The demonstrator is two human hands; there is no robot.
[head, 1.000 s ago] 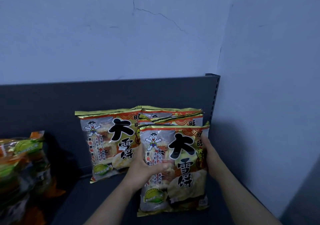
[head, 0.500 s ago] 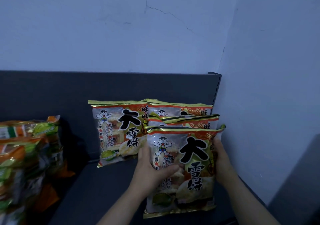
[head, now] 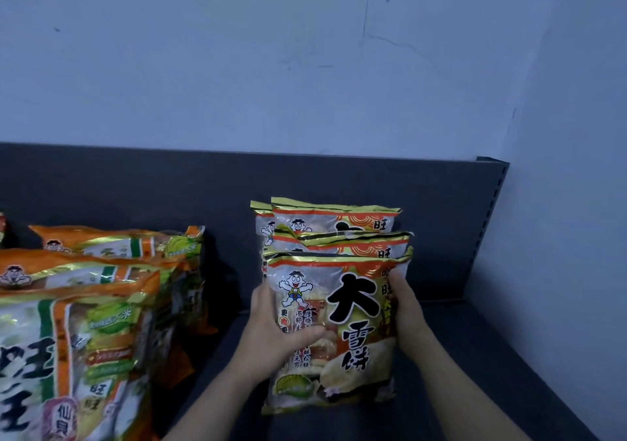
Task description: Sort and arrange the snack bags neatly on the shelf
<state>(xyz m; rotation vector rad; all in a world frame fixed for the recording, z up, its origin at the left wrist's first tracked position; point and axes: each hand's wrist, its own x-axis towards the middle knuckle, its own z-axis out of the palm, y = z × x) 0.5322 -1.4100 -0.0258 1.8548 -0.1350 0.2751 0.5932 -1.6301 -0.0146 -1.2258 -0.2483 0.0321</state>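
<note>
Presently: rice-cracker bag, upright near the right end of the shelf, fronting matching bags; left hand grips 1 edge, thumb across its face, right hand curls round the other. Orange-green bags at left lean unevenly, likely left to straighten.

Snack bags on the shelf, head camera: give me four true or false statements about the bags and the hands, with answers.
1. The left hand and right hand both grip the front bag. True.
2. The orange bags stand to the right of the front bag. False: they are on its left.
3. More gold-topped bags stand behind the front bag. True.
4. The shelf's back panel is white. False: it is dark grey.
</note>
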